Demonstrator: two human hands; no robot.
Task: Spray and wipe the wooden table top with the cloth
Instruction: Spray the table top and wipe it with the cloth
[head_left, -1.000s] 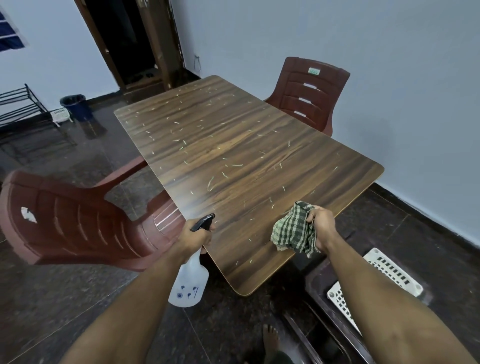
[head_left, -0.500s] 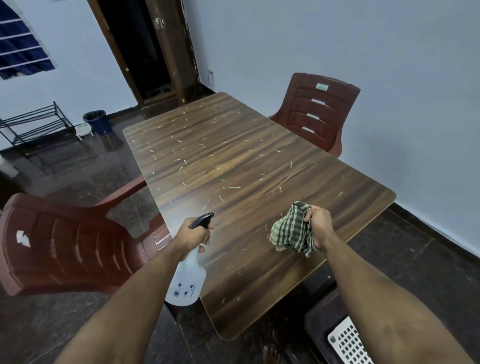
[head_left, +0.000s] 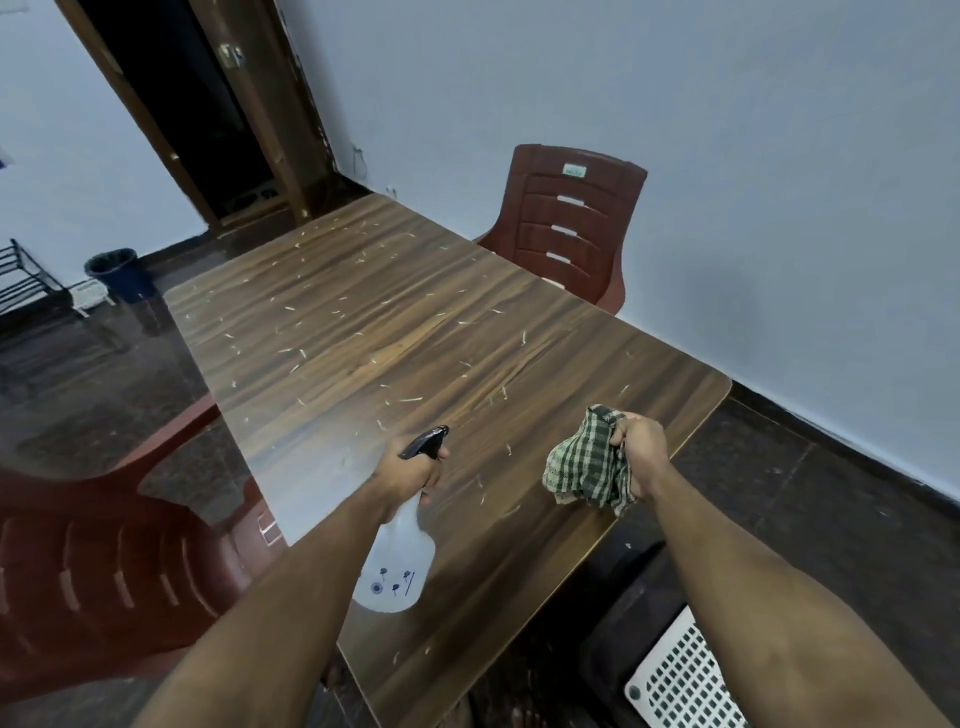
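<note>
The wooden table top (head_left: 395, 343) fills the middle of the view, strewn with several small pale bits of debris. My left hand (head_left: 408, 475) grips the neck of a white spray bottle (head_left: 397, 566) with a black trigger head, held over the near left part of the table, nozzle facing away from me. My right hand (head_left: 641, 449) clutches a bunched green and white checked cloth (head_left: 584, 462) just above the near right part of the table.
A dark red plastic chair (head_left: 569, 228) stands at the table's far right side by the wall, another red chair (head_left: 93, 551) at the near left. A white perforated basket (head_left: 680, 680) sits low right. A dark bin (head_left: 117, 273) and doorway lie far left.
Both hands moved forward over the table as I stepped closer; the bottle now hangs above the table top instead of beside its edge. The view swung to the right.
</note>
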